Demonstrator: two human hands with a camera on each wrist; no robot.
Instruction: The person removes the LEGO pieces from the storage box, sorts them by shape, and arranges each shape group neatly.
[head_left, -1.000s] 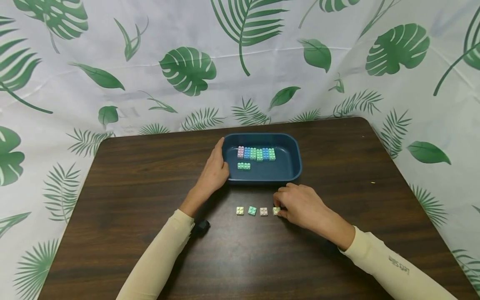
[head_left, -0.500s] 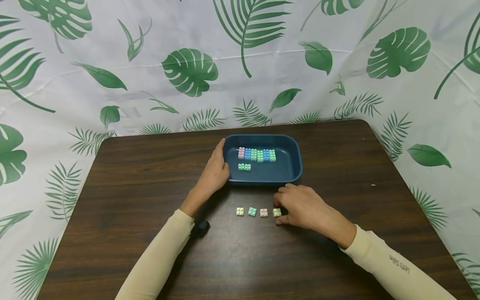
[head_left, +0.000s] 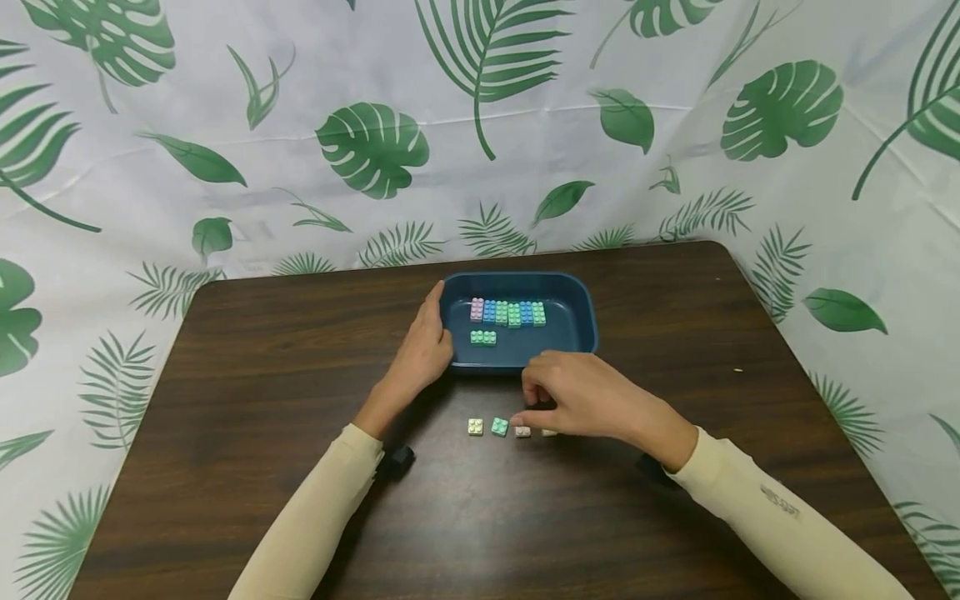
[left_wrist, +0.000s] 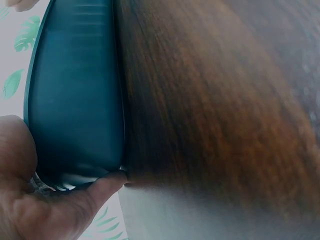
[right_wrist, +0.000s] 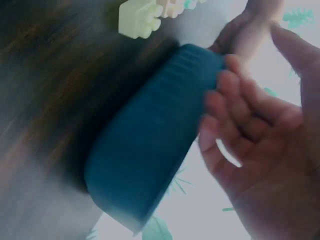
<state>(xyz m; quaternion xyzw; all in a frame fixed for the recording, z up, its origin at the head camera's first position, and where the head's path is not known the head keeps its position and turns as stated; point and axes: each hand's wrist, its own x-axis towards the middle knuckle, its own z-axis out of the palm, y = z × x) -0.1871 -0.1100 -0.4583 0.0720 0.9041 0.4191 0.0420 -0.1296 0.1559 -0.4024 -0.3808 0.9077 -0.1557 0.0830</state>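
My left hand (head_left: pixel 422 346) holds the left end of a dark blue tray (head_left: pixel 555 342); in the left wrist view its fingers and thumb lie about the end wall. Four-stud toy bricks sit in a row before the tray: yellow (head_left: pixel 476 427), green (head_left: pixel 499 426), pale pink (head_left: pixel 522 432), and another yellow brick (head_left: pixel 550 432), mostly hidden under my right hand. My right hand (head_left: pixel 581 392) hovers over that end of the row, fingers loosely bent, thumb apart with its tip near the pink brick. Nothing lies between its fingers in the right wrist view.
Inside the tray, pink, blue and green bricks (head_left: pixel 513 315) form a row along the back, with a green pair (head_left: pixel 483 337) before them. A dark wooden table (head_left: pixel 285 400) bears everything. A leaf-print cloth (head_left: pixel 525 125) hangs behind it.
My right hand's thumb and fingers have parted from the right-hand yellow brick. The hand has since shifted left over the row, partly covering it. The left hand stays at the tray.
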